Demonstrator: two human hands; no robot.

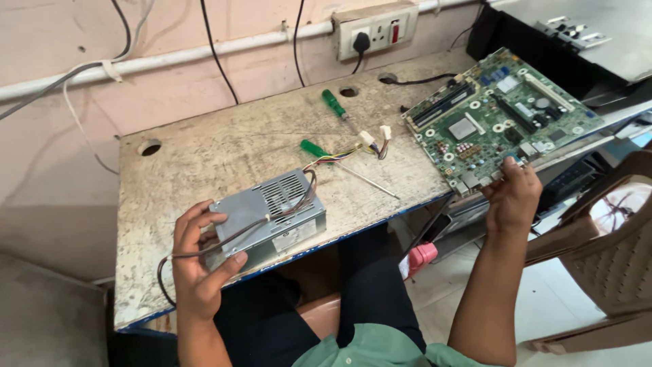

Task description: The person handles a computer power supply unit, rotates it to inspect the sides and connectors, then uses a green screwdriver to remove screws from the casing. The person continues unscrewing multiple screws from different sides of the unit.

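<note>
my left hand [197, 261] clamped on the grey power box [268, 217] at the table [204, 156] front edge | my right hand [513, 197] pinching the green circuit board [499, 115] corner | both parts out, loose; screwdrivers [333, 103] idle behind

Two hands were in play, the left hand [197, 261] and the right hand [513, 197]. One power supply [268, 217] sat at the desk's near edge, one motherboard [502, 115] hung over the right edge. Two green-handled screwdrivers, count them: one [334, 103] up by the wall, another [314, 148] mid-desk with a long shaft. Two white connectors [375, 135] showed at the end of the coloured wires. One wall socket [375, 30] had one black plug [361, 42] in it. Three round holes were cut in the one desk [204, 156]. One brown chair [611, 265] stood off right.
</note>
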